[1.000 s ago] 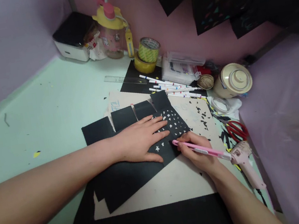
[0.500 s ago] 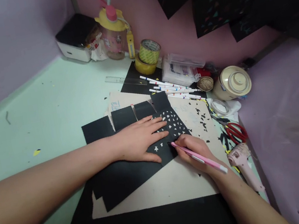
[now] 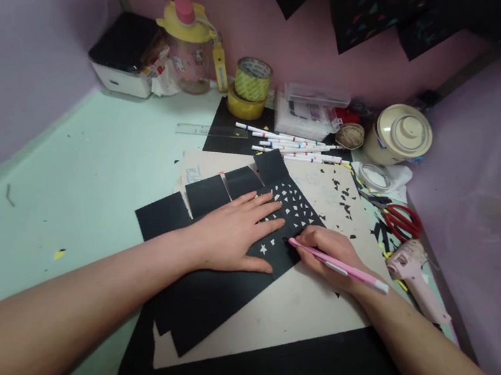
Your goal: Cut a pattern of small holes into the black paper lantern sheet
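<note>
My left hand (image 3: pixel 239 231) lies flat with fingers spread on a sheet of black card (image 3: pixel 213 304), whose top edge is slit into flaps. Many small cut-outs (image 3: pixel 294 202), one a star, let the pale board (image 3: pixel 255 325) underneath show through. Between the fingers and thumb of my right hand (image 3: pixel 332 250) is a slim pink pen-style craft knife (image 3: pixel 342 267). Its tip meets the card just right of my left fingertips, and the blade is too small to make out. Black paper scraps (image 3: pixel 343 197) are scattered on the board to the right.
White sticks or markers (image 3: pixel 296 144) lie behind the card, near a clear ruler (image 3: pixel 209 130) and tape rolls (image 3: pixel 250 90). Red-handled scissors (image 3: pixel 402 220), a pink glue gun (image 3: pixel 414 278) and a cream lidded jar (image 3: pixel 399 134) line the right side. A drinking bottle (image 3: pixel 191 56) stands at the back.
The camera view has shifted slightly. Both hands keep their places on the card, and the knife tip stays at nearly the same spot.
</note>
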A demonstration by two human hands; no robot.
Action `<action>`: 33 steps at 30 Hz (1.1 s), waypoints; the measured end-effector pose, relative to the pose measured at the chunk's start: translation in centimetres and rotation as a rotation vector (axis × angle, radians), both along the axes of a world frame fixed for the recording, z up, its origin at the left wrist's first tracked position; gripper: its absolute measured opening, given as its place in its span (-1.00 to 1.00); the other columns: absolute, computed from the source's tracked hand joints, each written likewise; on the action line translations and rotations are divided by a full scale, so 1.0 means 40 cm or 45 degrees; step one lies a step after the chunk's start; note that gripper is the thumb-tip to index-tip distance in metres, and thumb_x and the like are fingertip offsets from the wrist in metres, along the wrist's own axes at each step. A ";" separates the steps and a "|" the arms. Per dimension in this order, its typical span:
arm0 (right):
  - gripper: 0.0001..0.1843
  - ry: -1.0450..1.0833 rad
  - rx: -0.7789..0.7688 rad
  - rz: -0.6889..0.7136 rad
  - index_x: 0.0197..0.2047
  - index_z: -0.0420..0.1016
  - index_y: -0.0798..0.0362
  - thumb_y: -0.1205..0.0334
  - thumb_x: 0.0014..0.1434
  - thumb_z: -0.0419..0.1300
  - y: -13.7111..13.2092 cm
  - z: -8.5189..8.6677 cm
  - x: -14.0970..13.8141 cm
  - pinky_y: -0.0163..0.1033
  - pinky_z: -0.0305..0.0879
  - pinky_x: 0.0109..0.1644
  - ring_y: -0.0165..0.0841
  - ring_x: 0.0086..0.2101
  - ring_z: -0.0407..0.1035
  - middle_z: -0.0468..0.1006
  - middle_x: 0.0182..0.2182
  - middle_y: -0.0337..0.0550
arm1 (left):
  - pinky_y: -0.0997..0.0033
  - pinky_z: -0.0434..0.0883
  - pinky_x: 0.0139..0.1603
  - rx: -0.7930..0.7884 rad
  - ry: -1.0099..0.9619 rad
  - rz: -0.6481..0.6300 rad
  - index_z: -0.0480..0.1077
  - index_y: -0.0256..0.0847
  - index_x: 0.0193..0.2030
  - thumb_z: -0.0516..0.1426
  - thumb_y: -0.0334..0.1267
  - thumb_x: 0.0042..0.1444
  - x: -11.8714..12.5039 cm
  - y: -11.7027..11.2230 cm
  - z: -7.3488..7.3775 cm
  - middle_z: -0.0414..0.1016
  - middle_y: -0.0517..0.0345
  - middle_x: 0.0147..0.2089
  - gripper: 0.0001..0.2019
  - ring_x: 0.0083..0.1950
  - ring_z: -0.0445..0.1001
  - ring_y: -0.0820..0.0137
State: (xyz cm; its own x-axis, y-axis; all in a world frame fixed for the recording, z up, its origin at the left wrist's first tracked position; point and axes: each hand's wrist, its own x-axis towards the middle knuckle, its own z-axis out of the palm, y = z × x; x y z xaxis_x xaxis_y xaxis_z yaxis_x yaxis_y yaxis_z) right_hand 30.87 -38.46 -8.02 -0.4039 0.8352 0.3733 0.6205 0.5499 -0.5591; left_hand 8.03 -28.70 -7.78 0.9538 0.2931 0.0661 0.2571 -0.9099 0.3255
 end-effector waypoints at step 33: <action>-0.83 0.011 0.025 -0.011 -0.34 0.31 -0.03 0.45 0.20 0.11 -0.004 -0.005 0.000 -0.30 0.33 -0.40 -0.39 -0.46 0.38 0.47 -0.47 -0.20 | 0.02 -0.11 0.42 -0.010 -0.019 0.005 0.17 -0.21 0.34 0.11 0.23 0.11 0.000 0.000 -0.002 0.04 -0.11 0.43 -0.23 0.46 -0.09 0.03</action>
